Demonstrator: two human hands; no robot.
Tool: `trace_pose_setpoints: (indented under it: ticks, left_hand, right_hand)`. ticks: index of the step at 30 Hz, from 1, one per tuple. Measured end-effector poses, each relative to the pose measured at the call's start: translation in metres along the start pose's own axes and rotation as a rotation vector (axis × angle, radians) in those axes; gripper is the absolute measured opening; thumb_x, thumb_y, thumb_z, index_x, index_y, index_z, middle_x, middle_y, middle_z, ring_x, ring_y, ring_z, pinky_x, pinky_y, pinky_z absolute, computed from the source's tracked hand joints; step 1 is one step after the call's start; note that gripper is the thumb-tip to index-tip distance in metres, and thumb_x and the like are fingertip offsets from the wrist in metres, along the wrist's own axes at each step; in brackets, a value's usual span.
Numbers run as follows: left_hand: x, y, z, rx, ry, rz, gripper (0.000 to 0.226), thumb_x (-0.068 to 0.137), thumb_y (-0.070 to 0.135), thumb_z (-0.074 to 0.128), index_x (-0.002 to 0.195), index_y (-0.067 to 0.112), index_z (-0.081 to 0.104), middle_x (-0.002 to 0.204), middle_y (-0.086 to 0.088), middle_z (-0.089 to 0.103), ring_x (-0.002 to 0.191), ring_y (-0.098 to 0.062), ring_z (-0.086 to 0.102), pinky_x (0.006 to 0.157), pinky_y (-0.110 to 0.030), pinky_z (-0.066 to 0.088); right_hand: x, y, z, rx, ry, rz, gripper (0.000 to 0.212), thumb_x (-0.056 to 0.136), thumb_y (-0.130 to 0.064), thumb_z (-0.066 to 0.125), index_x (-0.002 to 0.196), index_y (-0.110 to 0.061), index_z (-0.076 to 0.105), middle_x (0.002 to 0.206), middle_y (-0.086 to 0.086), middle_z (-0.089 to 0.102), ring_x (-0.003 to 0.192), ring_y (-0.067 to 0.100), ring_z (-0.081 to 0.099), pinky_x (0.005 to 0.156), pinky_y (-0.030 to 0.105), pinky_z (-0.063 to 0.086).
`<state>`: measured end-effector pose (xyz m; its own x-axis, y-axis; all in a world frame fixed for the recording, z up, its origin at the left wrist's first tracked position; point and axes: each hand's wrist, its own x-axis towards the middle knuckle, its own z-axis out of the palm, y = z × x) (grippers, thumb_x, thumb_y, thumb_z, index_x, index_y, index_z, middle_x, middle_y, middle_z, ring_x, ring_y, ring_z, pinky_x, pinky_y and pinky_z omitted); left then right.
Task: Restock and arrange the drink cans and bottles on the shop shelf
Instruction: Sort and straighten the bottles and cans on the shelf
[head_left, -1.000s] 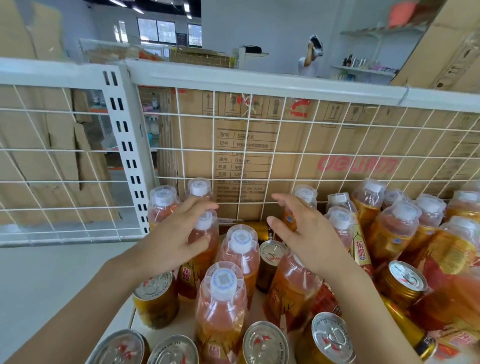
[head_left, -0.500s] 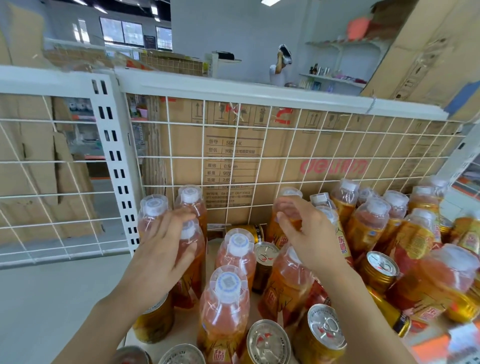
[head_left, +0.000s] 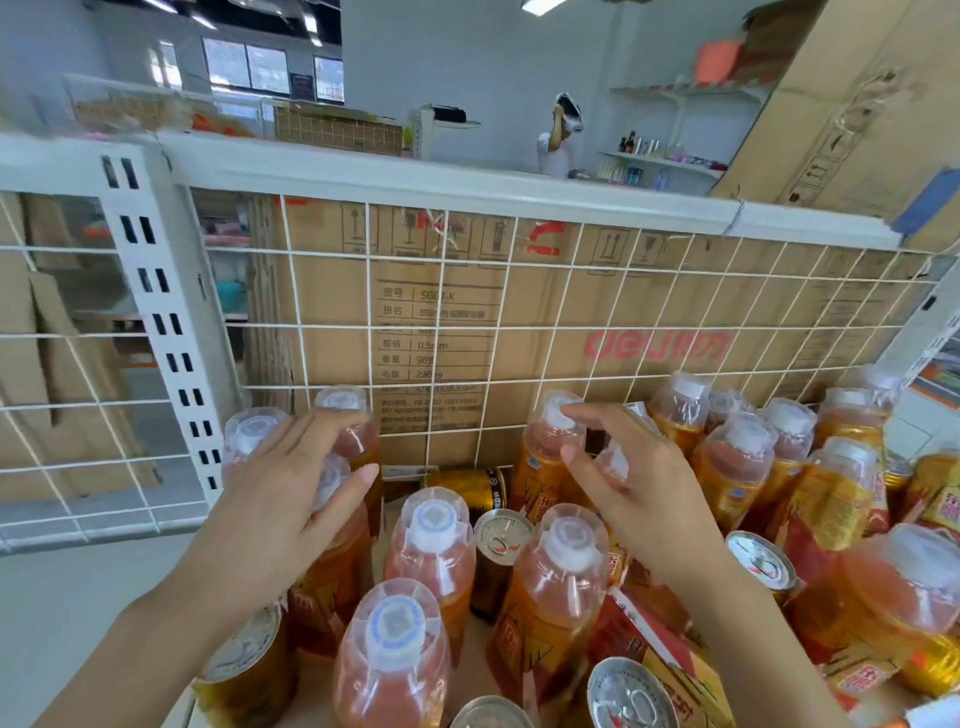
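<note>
Several orange drink bottles with clear caps and gold cans stand crowded on the white shelf (head_left: 467, 182). My left hand (head_left: 275, 514) lies over the top of a bottle (head_left: 332, 561) at the left, thumb and fingers around its cap. Two more bottles (head_left: 345, 410) stand just behind it. My right hand (head_left: 644, 499) curls claw-like over the cap of another bottle (head_left: 613, 460); its forefinger touches the cap of the tall bottle (head_left: 550, 441) behind. Between my hands stand a bottle (head_left: 431, 540) and an upright can (head_left: 501, 532), and a can (head_left: 467, 486) lies on its side.
A white wire grid (head_left: 493, 327) backs the shelf, with cardboard boxes (head_left: 649, 312) behind it. A slotted white upright (head_left: 156, 312) stands at the left. More bottles (head_left: 737, 457) and cans (head_left: 761, 561) crowd the right side. A person (head_left: 558, 145) stands far back.
The view has swung up and right. My left hand has settled lower over its bottle's cap. My right hand has curled its fingers down over a bottle top.
</note>
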<state>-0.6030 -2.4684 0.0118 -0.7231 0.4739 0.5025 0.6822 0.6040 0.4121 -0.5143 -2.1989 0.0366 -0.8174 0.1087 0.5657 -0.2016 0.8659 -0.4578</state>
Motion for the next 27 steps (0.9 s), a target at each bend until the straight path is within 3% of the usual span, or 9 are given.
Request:
trace_pose_setpoints:
  ticks: [3,6,10,13,16,19,27]
  left_hand:
    - [0.024,0.013,-0.001,-0.081,-0.062,0.039,0.048,0.082,0.069,0.026,0.121,0.047,0.043,0.12,0.025,0.05,0.111,0.009,0.046,0.086,-0.015,0.038]
    - [0.051,0.024,0.006,-0.143,-0.133,0.07,0.043,0.082,0.065,0.035,0.118,0.046,0.05,0.112,0.027,0.057,0.106,0.008,0.052,0.079,-0.011,0.045]
    - [0.083,0.032,0.025,-0.137,-0.296,0.04,0.04,0.082,0.062,0.042,0.115,0.041,0.053,0.108,0.032,0.053,0.108,0.014,0.047,0.081,0.001,0.035]
    - [0.106,0.029,0.044,-0.031,-0.491,-0.008,0.039,0.088,0.048,0.051,0.123,0.031,0.052,0.109,0.034,0.046,0.102,0.019,0.045,0.081,0.004,0.031]
    - [0.124,0.024,0.064,0.096,-0.698,-0.034,0.046,0.09,0.04,0.056,0.132,0.024,0.045,0.124,0.014,0.05,0.11,0.002,0.048,0.087,-0.008,0.036]
    - [0.134,0.02,0.084,0.183,-0.942,-0.081,0.058,0.087,0.036,0.062,0.136,0.015,0.04,0.135,0.001,0.047,0.118,-0.013,0.048,0.092,-0.019,0.038]
    - [0.145,0.008,0.115,0.309,-1.24,-0.173,0.067,0.081,0.042,0.068,0.134,0.012,0.039,0.126,-0.008,0.048,0.109,-0.025,0.05,0.087,-0.031,0.043]
  right_hand:
    - [0.012,0.019,-0.009,0.015,-0.054,-0.025,0.031,0.086,-0.035,0.053,0.118,-0.034,0.055,0.103,-0.01,0.062,0.091,0.011,0.058,0.081,0.013,0.044]
    - [0.029,0.038,-0.018,0.046,-0.136,-0.051,0.032,0.089,-0.028,0.058,0.117,-0.041,0.05,0.105,-0.017,0.057,0.098,-0.011,0.051,0.082,0.0,0.035]
    - [0.051,0.059,-0.015,0.012,-0.369,-0.08,0.044,0.09,-0.036,0.056,0.133,-0.035,0.044,0.131,-0.017,0.05,0.117,-0.003,0.047,0.09,-0.003,0.027]
    - [0.065,0.066,-0.008,0.015,-0.476,-0.119,0.049,0.09,-0.041,0.052,0.137,-0.036,0.038,0.136,-0.015,0.047,0.124,0.001,0.042,0.094,0.001,0.025]
    - [0.067,0.071,-0.001,-0.008,-0.533,-0.14,0.049,0.091,-0.046,0.048,0.138,-0.038,0.036,0.143,-0.019,0.038,0.128,0.0,0.036,0.102,0.013,0.026]
    - [0.066,0.074,0.003,0.042,-0.524,-0.13,0.045,0.091,-0.046,0.047,0.135,-0.039,0.039,0.142,-0.026,0.033,0.127,-0.005,0.036,0.101,0.011,0.027]
    - [0.066,0.076,0.004,0.087,-0.536,-0.1,0.044,0.087,-0.056,0.04,0.13,-0.046,0.039,0.132,-0.035,0.034,0.112,-0.003,0.048,0.096,0.008,0.032]
